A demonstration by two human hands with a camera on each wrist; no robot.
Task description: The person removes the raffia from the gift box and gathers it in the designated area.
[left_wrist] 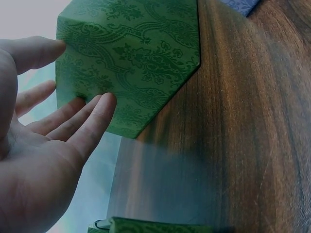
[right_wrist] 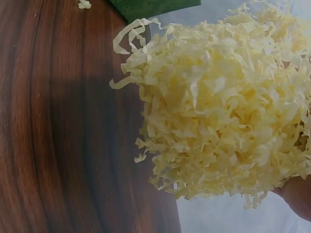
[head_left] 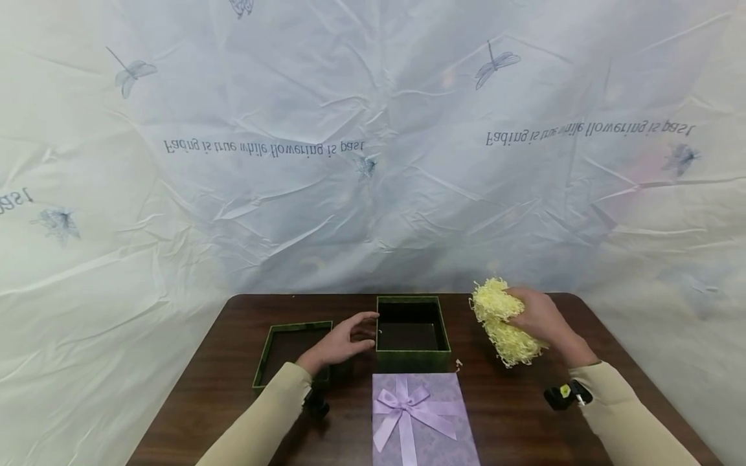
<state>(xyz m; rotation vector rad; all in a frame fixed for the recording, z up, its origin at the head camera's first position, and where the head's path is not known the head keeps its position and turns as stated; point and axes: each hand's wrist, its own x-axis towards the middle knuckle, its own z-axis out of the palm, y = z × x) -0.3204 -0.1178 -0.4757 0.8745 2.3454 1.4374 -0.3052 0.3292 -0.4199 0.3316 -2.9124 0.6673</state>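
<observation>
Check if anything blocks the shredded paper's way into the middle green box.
Nothing visible stands between the shredded paper in your right hand and the green box; only its right rim likely needs clearing. Your left hand is at the opposite side.

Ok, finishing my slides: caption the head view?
Right hand gripping yellow paper shreds, left hand at the open green box.

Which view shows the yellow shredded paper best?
The right wrist view: the yellow shredded paper fills much of the frame, individual strands distinct. The head view shows it smaller, in the right hand; the left wrist shows none.
</observation>
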